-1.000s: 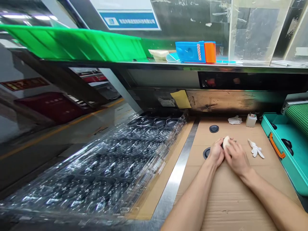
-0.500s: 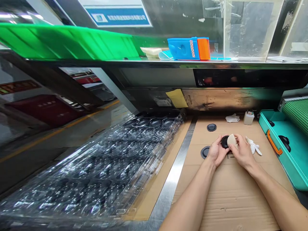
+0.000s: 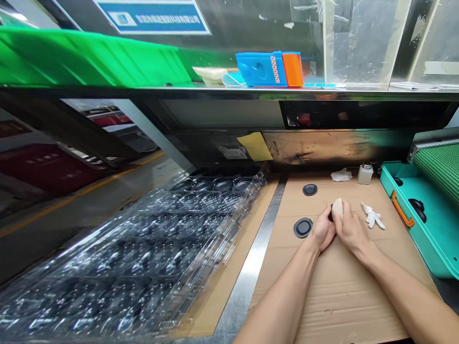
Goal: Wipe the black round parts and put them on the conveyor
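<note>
Both hands curl closed between them around a black rubber disc, mostly hidden, above the cardboard sheet. Its rim shows nearer the left hand, and its tilt cannot be told. The right hand grips a cream pad against it. Another black disc lies just left.

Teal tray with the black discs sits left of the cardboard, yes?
No, it sits on the right: the head view shows the teal tray with the black discs to the right of the cardboard.
</note>
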### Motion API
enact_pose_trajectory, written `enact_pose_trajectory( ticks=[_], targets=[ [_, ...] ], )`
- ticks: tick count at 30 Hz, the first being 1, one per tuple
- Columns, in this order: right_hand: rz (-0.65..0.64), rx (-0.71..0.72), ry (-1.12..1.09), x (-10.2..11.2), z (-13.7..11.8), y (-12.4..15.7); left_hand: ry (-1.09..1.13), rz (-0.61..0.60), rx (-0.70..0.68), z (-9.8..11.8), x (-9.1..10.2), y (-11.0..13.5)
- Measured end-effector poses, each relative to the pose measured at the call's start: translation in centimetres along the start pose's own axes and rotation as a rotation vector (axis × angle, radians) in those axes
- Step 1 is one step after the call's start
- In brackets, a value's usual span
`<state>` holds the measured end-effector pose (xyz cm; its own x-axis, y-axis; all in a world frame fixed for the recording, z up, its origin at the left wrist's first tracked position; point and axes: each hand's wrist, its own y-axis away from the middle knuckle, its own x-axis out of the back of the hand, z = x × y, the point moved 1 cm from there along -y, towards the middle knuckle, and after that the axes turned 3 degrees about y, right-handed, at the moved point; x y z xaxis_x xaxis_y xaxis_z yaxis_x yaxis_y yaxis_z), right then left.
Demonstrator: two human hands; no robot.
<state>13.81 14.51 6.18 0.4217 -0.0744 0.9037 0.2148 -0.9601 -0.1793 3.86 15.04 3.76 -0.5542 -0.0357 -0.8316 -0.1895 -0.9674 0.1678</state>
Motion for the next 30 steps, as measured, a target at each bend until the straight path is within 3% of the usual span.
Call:
enact_pose_trajectory(
  ticks=[3, 7, 10, 12, 18, 24, 28, 30],
  targets=[
    [0.017, -0.041, 0.085, 0.1, -0.1, -0.4, -0.005, -0.006, 0.003, -0.1, 0.2, 0.0],
    [-0.009, 0.048, 0.122, 0.2, 0.3, -0.8, -0.001, 0.032, 0.0, -0.3, 0.2, -0.1],
    [0.06, -0.011, 0.144, 0.8, 1.0, -1.0, 0.005, 0.06, -0.035, -0.1, 0.1, -0.1],
    [0.039, -0.014, 0.117, 1.1, 1.5, -0.9, 0.028, 0.092, -0.052, 0.2, 0.1, -0.2],
    [-0.06, 0.1, -0.282, 1.0, 2.8, -0.8, 0.071, 0.121, -0.026, 0.7, 0.2, -0.2],
    [-0.195, 0.043, -0.715, -0.4, 3.5, -2.2, 0.005, 0.106, -0.005, 0.2, 0.0, -0.2],
    [-0.391, 0.106, -0.747, -0.5, 4.2, -2.3, 0.006, 0.112, 0.028, 0.5, 0.0, 0.1],
    [-0.339, 0.08, -0.633, 0.1, 4.8, -2.2, -0.013, 0.101, 0.014, 0.5, 0.0, 0.2]
  ],
)
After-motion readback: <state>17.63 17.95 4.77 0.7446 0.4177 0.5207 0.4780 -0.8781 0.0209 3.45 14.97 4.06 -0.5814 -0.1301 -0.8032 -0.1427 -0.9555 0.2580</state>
